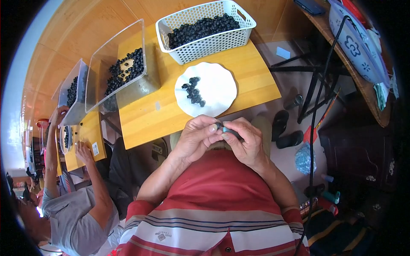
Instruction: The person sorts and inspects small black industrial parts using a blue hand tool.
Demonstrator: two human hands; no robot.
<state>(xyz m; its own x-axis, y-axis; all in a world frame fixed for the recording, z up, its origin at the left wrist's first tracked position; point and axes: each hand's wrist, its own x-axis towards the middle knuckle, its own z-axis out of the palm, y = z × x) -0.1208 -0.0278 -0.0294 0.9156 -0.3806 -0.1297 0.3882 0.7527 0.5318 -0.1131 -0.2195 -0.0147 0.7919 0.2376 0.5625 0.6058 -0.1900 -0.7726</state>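
Pinches a small black piece (218,125) in the grip of the left hand (197,135) — clasps a dark, blue-marked tool (233,133) in that of the right hand (247,141). Has, from the hands, a white plate (220,85) of round black pieces (194,91) at 11 o'clock on the wooden surface (254,72), a white basket (213,48) at 12, a clear bin (139,87) at 10.

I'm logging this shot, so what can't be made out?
Head view:
Small dark piece: mostly hidden by left hand.
Slender dark item: partly hidden by right hand.
White basket: lower contents hidden beneath top pieces.
Co-worker's nearer hand: grip too small to tell.
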